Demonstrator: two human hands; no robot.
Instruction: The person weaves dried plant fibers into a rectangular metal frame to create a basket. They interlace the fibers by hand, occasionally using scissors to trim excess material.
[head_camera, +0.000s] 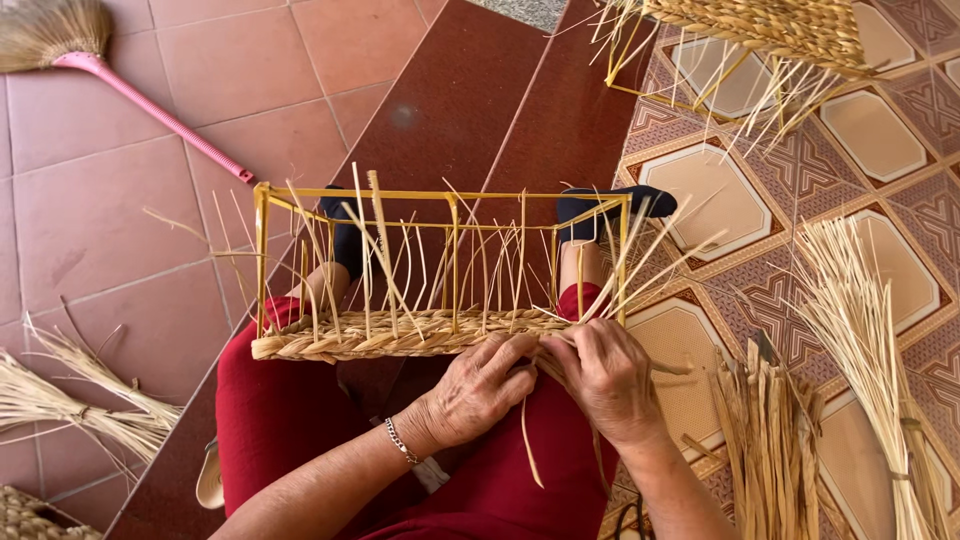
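We rest the yellow basket frame (440, 260) on our lap, its near edge already woven. Our left hand (478, 390) and right hand (608, 378) touch, pinching a straw strand (530, 452) there. Next, we think, it tucks between the uprights.

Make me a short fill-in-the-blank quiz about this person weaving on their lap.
1. The basket frame on the lap is made of thin rods coloured ____.
2. The broom lying on the floor at top left has a handle coloured ____.
3. The left hand wears a bracelet on its ____.
4. The left hand and the right hand both work at the woven band along the frame's ____ edge.

Missing words: yellow; pink; wrist; near
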